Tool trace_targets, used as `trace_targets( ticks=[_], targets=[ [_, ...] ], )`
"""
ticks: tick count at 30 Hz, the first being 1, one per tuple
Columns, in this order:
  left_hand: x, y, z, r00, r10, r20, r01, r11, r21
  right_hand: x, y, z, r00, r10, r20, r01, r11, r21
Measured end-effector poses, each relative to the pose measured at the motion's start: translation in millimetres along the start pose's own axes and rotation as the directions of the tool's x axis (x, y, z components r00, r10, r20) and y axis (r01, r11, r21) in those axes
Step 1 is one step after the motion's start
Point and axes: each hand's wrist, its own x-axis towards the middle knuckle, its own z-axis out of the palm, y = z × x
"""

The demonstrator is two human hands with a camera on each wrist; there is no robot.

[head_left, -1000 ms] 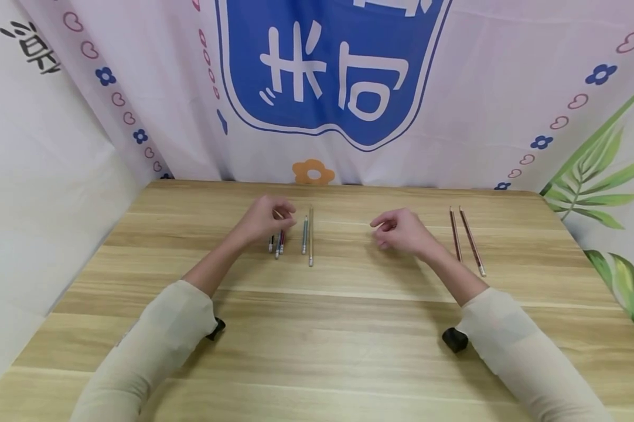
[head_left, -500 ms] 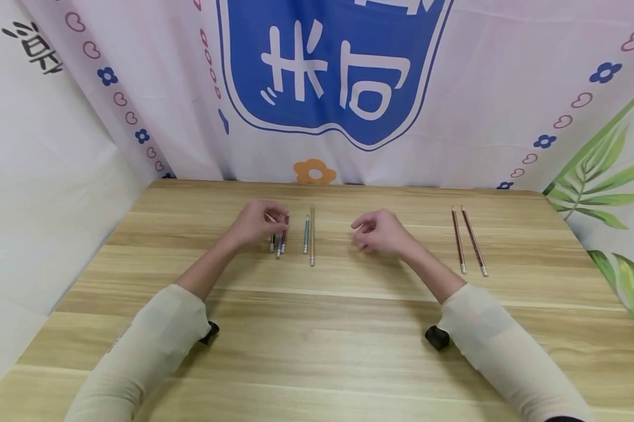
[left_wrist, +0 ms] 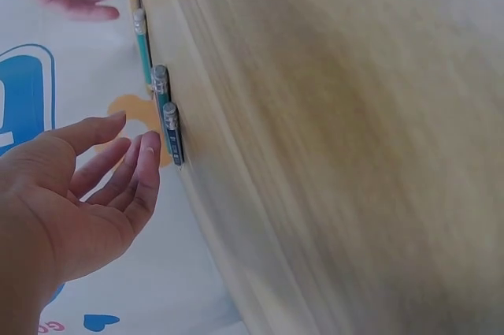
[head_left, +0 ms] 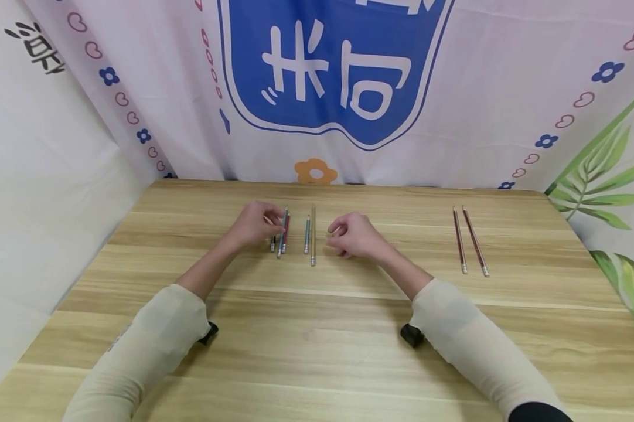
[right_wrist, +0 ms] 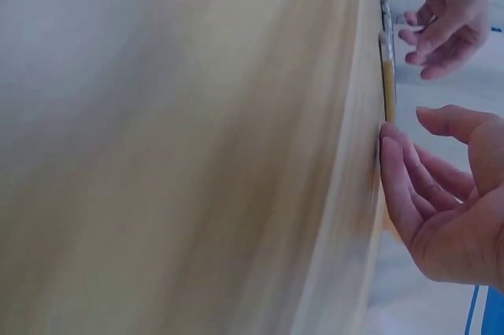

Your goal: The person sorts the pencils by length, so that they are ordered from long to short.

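Where the left hand (head_left: 256, 224) hovers over the far left part of the wood-grain table (head_left: 317, 351), its fingers are gently bent and the thumb stands parted from them. Under and beside it lie three eraser-tipped pencils in a close group: a black pencil (head_left: 272, 245) at left, partly covered by the hand, a blue-green pencil (head_left: 280, 247) in the middle, and a red pencil (head_left: 287, 225) at right. Contact between the left fingertips and this group cannot be confirmed from these angles.

Right of the group, a short blue-green pencil (head_left: 307, 234) lies just beside a longer yellow pencil (head_left: 313, 231), both eraser ends pointing near. The right hand (head_left: 355, 235) is near the yellow pencil, on its right and apart from it; its fingers are loosely bent, the thumb clear of them.

Well to the right, two dark red pencils (head_left: 474, 240) lie closest together at their far ends. Behind the table's far edge hangs a pale curtain (head_left: 496, 105) bearing a blue emblem (head_left: 370, 135).
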Motion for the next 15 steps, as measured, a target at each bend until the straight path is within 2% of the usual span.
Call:
trace_targets(
  ticks=[9, 15],
  targets=[
    [0.8, 4.5, -0.1, 1.000, -0.016, 0.008, 0.016, 1.000, 0.025, 20.2, -13, 17, 1.000, 0.003, -0.023, -0.005, 0.994, -0.114],
    [0.8, 6.2, -1.4, 0.999, -0.028, 0.026, 0.028, 0.999, 0.017, 33.5, -16, 25, 0.995, -0.003, -0.097, -0.027, 0.952, -0.305]
  ],
)
